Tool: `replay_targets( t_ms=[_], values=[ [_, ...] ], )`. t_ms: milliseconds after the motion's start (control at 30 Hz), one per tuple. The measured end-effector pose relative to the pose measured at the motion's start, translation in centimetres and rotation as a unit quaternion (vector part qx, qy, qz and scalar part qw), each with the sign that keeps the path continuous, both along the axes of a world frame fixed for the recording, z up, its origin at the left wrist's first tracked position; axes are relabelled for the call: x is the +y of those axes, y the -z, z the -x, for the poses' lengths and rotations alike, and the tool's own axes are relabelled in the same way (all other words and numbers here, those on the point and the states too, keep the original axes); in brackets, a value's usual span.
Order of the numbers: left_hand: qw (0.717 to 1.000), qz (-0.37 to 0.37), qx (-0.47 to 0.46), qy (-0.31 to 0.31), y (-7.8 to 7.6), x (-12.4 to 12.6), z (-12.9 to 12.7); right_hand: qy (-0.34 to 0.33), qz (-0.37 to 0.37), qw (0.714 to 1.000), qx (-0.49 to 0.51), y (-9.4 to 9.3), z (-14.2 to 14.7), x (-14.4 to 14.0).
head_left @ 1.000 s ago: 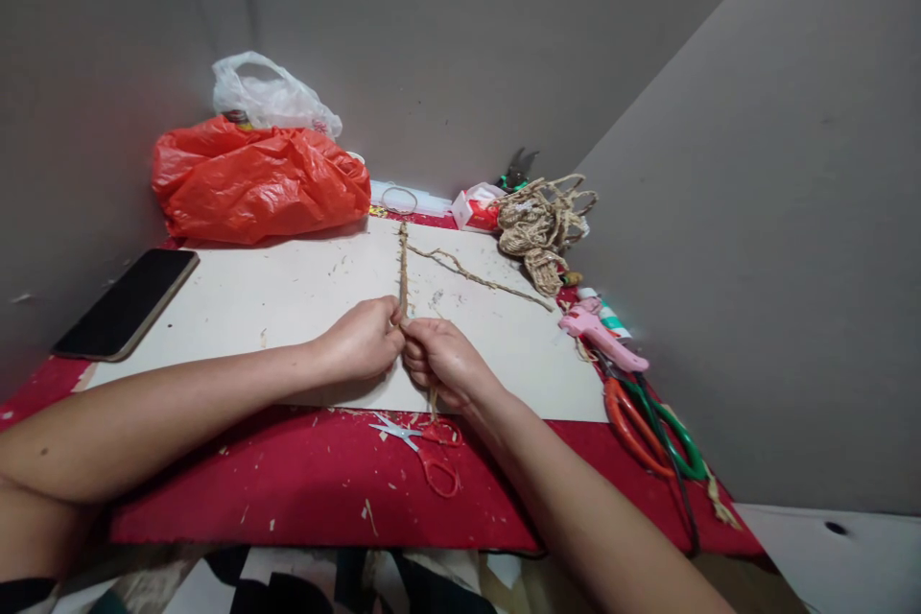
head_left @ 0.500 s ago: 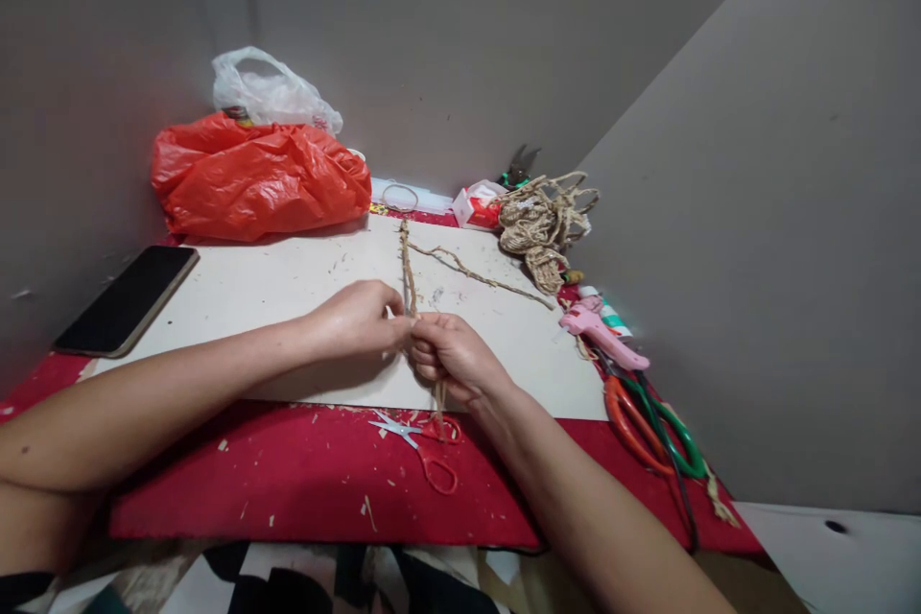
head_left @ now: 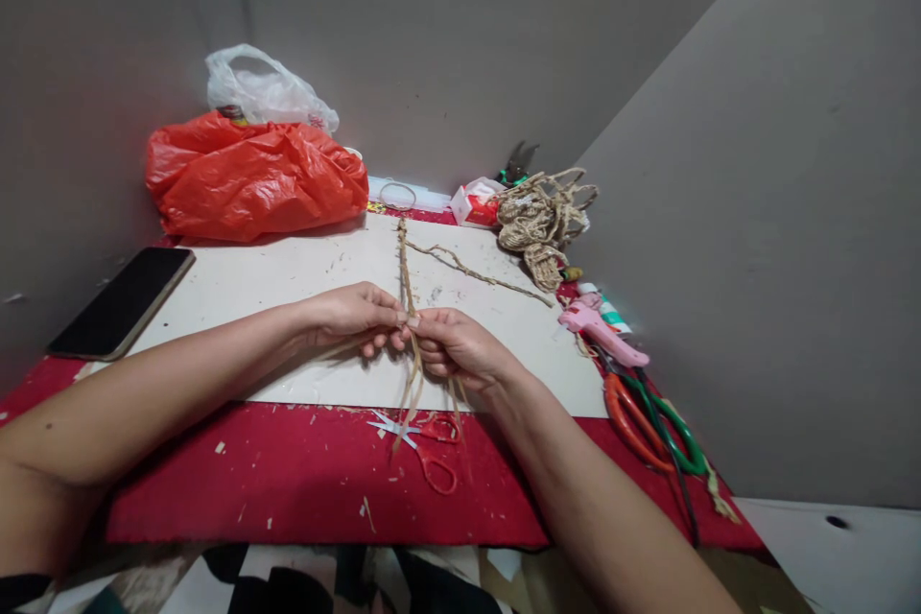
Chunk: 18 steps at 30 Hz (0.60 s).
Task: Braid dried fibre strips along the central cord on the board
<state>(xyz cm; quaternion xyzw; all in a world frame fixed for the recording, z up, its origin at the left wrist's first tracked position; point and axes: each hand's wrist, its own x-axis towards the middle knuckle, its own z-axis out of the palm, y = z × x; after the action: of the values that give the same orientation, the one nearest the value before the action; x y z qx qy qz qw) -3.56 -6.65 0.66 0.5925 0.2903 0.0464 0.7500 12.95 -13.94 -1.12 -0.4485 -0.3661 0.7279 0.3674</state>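
Standing by the bench: a person's two bare hands meet over a white board (head_left: 539, 360), right at the lower end of a twisted fibre cord (head_left: 404, 269). The left hand (head_left: 360, 312) pinches there between thumb and forefinger, its other fingers loosely curled below; the right hand (head_left: 457, 345) pinches just beside it, thumb on top, remaining fingers folded in. Tips nearly touch, presumably so the twist cannot slacken between them. Cord lies mid-board, running straight away from the person, far end by the board's back edge; that line likely lets both hands pull evenly. Loose strands (head_left: 415, 379) hang from the grip toward the near edge, some also dropping below the right hand, free of the worked part. A second cord (head_left: 475, 273) slants off to the right; cannot tell whether it joins the first. Small scissors (head_left: 437, 470), red-handled, blades open, lie on the red cloth (head_left: 288, 489) just below the strands, probably there for quick reach. Coiled cord (head_left: 536, 225) is heaped at back right, a pink glue gun (head_left: 604, 331) nearer along that side; phone (head_left: 122, 302) and orange bag (head_left: 259, 177) sit left, well apart from the hands.
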Motion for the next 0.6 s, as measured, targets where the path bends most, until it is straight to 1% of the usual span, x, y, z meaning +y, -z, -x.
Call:
replay_targets(
  t_ms=[133,200,300,367,400,467,533,600],
  values=[
    [0.999,-0.047,0.008,-0.004,0.30,0.28,0.02,0.002,0.007,1.000,-0.013,-0.11,-0.25,0.03],
    [0.994,-0.101,0.020,-0.020,0.51,0.11,-0.15,0.000,0.008,1.000,-0.022,-0.05,-0.25,0.04],
    [0.978,-0.205,0.024,-0.042,0.74,-0.27,-0.44,-0.011,0.005,0.999,-0.037,-0.01,-0.19,0.04],
    [0.968,-0.246,0.017,-0.041,0.84,-0.37,-0.56,-0.013,-0.010,0.998,-0.059,-0.05,-0.15,0.04],
    [0.967,-0.250,0.015,-0.041,0.88,-0.36,-0.60,-0.010,-0.023,0.997,-0.075,-0.07,-0.12,0.03],
    [0.971,-0.233,0.014,-0.043,0.93,-0.26,-0.65,-0.003,-0.051,0.992,-0.111,-0.06,-0.09,0.03],
    [0.981,-0.190,0.019,-0.045,0.93,-0.17,-0.66,-0.002,-0.077,0.986,-0.150,0.07,-0.10,0.04],
    [0.990,-0.131,0.027,-0.044,0.85,-0.18,-0.65,-0.004,-0.118,0.975,-0.190,0.31,-0.16,0.06]
  ],
)
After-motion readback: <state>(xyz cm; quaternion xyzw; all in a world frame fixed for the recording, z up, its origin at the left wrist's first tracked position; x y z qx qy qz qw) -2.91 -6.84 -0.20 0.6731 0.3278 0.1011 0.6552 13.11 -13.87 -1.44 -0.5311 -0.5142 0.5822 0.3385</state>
